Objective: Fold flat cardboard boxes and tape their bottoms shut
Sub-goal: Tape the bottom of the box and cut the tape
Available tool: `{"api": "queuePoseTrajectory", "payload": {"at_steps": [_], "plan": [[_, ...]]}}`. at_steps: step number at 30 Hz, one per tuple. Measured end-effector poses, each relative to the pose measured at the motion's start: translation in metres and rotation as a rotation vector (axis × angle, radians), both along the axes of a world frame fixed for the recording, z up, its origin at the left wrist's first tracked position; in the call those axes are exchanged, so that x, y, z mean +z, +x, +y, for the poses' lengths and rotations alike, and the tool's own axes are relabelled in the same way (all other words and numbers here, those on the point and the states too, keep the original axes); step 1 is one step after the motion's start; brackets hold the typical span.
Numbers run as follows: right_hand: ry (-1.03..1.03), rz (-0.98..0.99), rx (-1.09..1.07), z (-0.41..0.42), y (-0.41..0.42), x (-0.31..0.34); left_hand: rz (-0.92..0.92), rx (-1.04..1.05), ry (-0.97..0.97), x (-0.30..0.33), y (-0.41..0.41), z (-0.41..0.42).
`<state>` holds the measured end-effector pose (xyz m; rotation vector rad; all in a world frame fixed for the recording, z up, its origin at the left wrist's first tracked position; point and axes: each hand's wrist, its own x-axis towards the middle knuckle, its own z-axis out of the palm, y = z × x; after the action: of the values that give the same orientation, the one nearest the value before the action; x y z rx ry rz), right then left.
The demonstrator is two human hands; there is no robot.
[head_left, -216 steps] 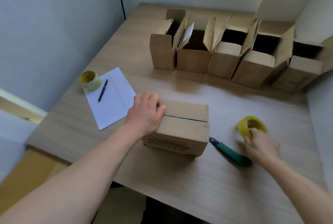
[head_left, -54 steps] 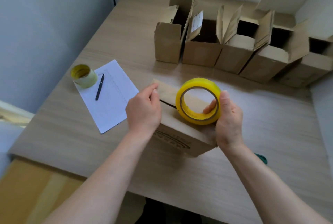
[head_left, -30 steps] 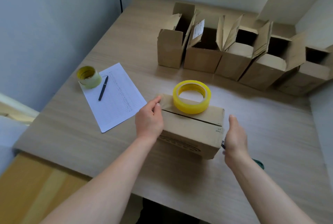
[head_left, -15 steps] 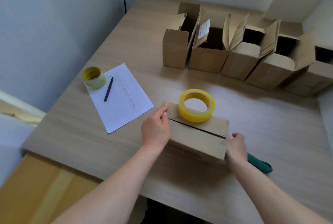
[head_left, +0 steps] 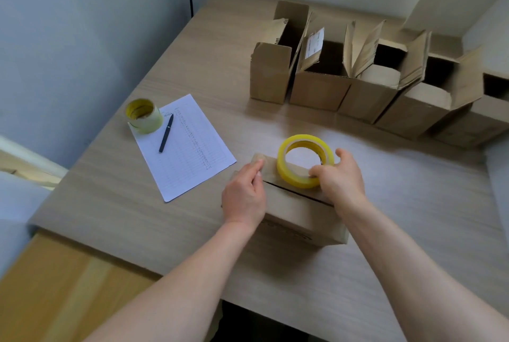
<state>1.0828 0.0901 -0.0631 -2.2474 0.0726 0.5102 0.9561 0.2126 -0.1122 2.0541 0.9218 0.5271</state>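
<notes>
One brown cardboard box (head_left: 297, 212) is lying flaps-up on the near worktop (head_left: 110, 204), seam untaped; our left hand (head_left: 243, 195) is pressing flat, and our right hand (head_left: 340, 176), earlier beside it, is now gripping the yellow tape roll (head_left: 292, 173) on top.

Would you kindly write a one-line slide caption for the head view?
Left hand steadies a cardboard box while the right hand grips the yellow tape roll resting on it.
</notes>
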Motion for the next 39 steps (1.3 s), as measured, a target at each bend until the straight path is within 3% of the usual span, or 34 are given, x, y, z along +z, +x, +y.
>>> {"api": "queuePoseTrajectory", "payload": {"at_steps": [3,6,9,13,21,28,29,33,35,39], "plan": [[0.257,-0.13,-0.074,-0.007,-0.007,0.007,-0.024,0.034,-0.094,-0.001,0.0,0.0],[0.356,-0.556,0.206,-0.03,-0.028,0.015,-0.033,0.06,-0.17,-0.004,0.001,0.002],[0.237,-0.816,0.434,-0.062,-0.035,0.015,-0.049,0.072,-0.194,-0.006,-0.001,0.003],[0.028,-0.889,0.392,-0.113,-0.018,0.019,-0.062,0.074,-0.185,-0.006,-0.001,0.003],[-0.264,-0.887,0.45,-0.134,-0.012,0.022,-0.065,0.04,-0.139,-0.009,-0.001,0.005],[-0.347,-0.83,0.46,-0.148,-0.017,-0.008,-0.075,0.052,-0.131,-0.011,-0.002,0.004],[-0.386,-0.801,0.45,-0.149,-0.016,-0.016,-0.072,0.047,-0.127,-0.011,-0.002,0.004],[-0.672,-0.375,0.633,-0.142,-0.02,-0.045,0.026,0.009,0.024,-0.008,-0.001,0.003],[-0.514,-0.339,0.651,-0.141,-0.019,-0.046,0.052,-0.056,0.158,-0.004,0.001,0.004],[-0.116,-0.457,0.518,-0.131,-0.013,-0.027,0.163,-0.154,0.345,0.005,0.002,0.004]]}}
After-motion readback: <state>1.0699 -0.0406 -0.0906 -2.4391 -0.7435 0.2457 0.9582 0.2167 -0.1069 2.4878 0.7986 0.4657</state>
